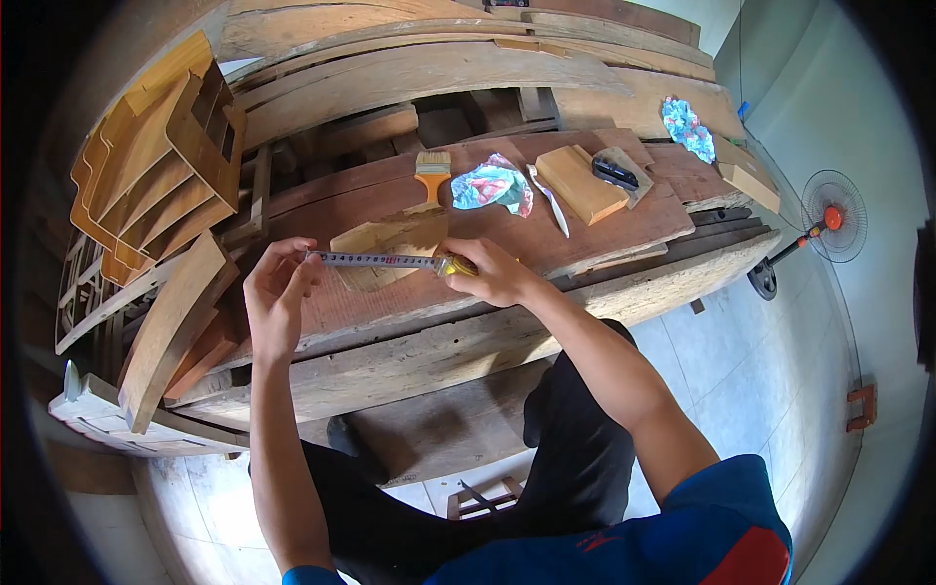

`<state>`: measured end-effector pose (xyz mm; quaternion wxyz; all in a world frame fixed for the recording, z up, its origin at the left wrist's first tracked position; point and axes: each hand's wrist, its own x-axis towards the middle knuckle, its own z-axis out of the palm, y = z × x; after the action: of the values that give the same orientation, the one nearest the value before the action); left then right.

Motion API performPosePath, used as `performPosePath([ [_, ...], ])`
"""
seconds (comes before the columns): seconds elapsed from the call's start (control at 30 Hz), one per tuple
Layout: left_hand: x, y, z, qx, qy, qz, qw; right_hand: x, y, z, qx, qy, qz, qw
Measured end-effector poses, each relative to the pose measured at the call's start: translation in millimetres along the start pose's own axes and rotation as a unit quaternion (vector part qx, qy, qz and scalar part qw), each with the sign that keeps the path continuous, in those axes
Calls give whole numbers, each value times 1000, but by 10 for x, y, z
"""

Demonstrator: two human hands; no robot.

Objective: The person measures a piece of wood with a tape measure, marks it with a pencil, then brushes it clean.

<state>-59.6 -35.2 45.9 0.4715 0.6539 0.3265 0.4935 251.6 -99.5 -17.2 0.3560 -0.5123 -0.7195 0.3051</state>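
Observation:
A yellow tape measure [456,266] sits in my right hand [490,275], its fingers wrapped round the case. The white blade [375,260] is pulled out to the left, numbers facing up. My left hand [278,292] pinches the blade's free end between thumb and fingers. Just behind and under the stretched blade lies a pale, irregular piece of wood [400,232] on the reddish-brown board [322,219]. An orange-handled paintbrush [432,174] rests at that piece's far edge.
A crumpled patterned cloth [492,185], a white-handled tool [549,202], a wooden block [582,183] and a black object [615,174] lie rightward on the board. A wooden organizer [171,166] stands at left, near a leaning plank [175,331]. An orange-centred fan [832,217] is at far right.

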Motion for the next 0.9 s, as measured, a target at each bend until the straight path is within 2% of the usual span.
performPosePath([
  [0.13, 2, -11, -6, 15, -9, -12, 1000, -26, -58, -133, 26, -34, 6, 999],
  [0.23, 32, -118, -31, 12, -16, -3, 1000, -26, 39, -178, 46, -26, -23, 998],
  [0.33, 70, -148, -55, 6, 0, -21, 1000, -89, -31, -332, -14, -51, 23, 998],
  [0.4, 114, -159, -191, 16, 41, -54, 998, -108, 28, -391, -17, 15, -24, 999],
  [0.47, 143, -205, -324, 30, 52, -59, 996, -120, 82, -501, -37, 40, 8, 998],
  [0.53, 170, -204, -340, 39, 62, -63, 995, -109, 284, -582, -94, 72, -17, 993],
  [0.67, 163, -204, -331, 65, 37, -61, 995, -87, 319, -654, -66, 104, -65, 990],
  [0.8, 129, -200, -508, 178, -80, -38, 980, -109, 236, -708, -89, 140, -93, 982],
  [0.9, 90, -180, -476, 255, -119, -81, 956, -109, 195, -659, -64, 144, -86, 984],
])
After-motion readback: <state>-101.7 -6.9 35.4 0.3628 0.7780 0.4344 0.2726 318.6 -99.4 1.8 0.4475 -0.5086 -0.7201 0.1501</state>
